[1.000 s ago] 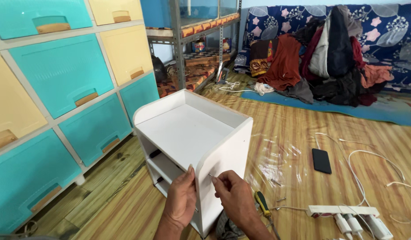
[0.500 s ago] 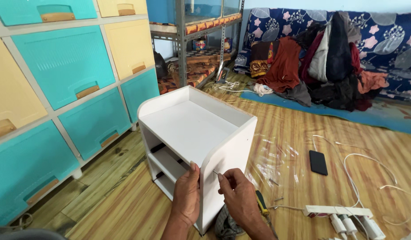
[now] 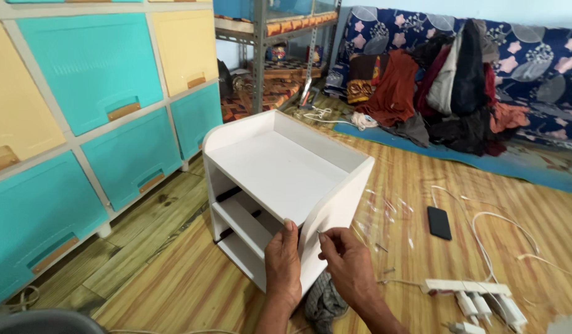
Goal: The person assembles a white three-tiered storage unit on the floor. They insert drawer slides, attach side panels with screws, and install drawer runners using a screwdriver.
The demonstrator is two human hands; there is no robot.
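A small white shelf cabinet [image 3: 280,167] with a raised rim on top stands on the wood-pattern floor, its open front showing two inner shelves. My left hand [image 3: 283,263] grips the near front edge of its side panel. My right hand [image 3: 348,263] is right beside it, pinching a small thin metal screw [image 3: 319,234] against the outer face of that panel.
Teal and yellow plastic drawers [image 3: 94,93] line the left wall. A black phone [image 3: 439,222], clear plastic bags, loose screws [image 3: 385,260], white cables and a white power strip [image 3: 465,287] lie on the floor to the right. A dark cloth [image 3: 326,303] lies under my hands. Clothes are piled on a patterned sofa [image 3: 459,74].
My view has shifted closer to the cabinet. Both hands stay at the near panel edge; the right hand has drawn in nearer to the left with the screw.
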